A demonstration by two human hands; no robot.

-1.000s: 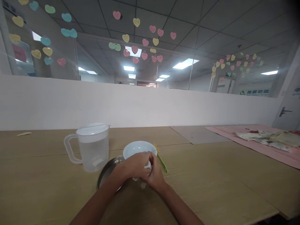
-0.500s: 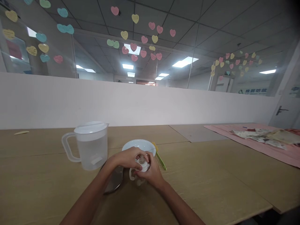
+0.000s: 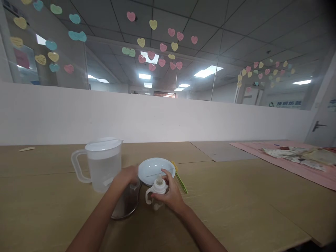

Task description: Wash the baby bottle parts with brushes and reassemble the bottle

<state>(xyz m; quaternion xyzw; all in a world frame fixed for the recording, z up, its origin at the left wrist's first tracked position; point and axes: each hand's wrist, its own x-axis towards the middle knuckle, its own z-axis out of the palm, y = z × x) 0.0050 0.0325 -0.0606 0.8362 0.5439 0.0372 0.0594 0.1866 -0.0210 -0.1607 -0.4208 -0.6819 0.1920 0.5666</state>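
My right hand point(image 3: 172, 194) is wrapped round the right side of a baby bottle point(image 3: 159, 187) with a white collar, a white side handle and a clear teat on top. Left of the bottle, my left hand point(image 3: 130, 176) is blurred, over a dark round tray point(image 3: 126, 204); a clear rounded thing shows at its fingers, too smeared to name. Behind the bottle is a white bowl point(image 3: 152, 166) with a thin line across it. A green and yellow brush point(image 3: 181, 180) lies against the bowl's right side.
A clear plastic jug point(image 3: 103, 168) of water with a handle stands at the left, close to my left forearm. A pink cloth point(image 3: 252, 150) with papers lies on the right of the table point(image 3: 236, 203). A white wall point(image 3: 157, 119) runs behind.
My left hand has come off the bottle's top and moved left, over the dark tray. The teat and collar are now uncovered. My right hand still holds the bottle.
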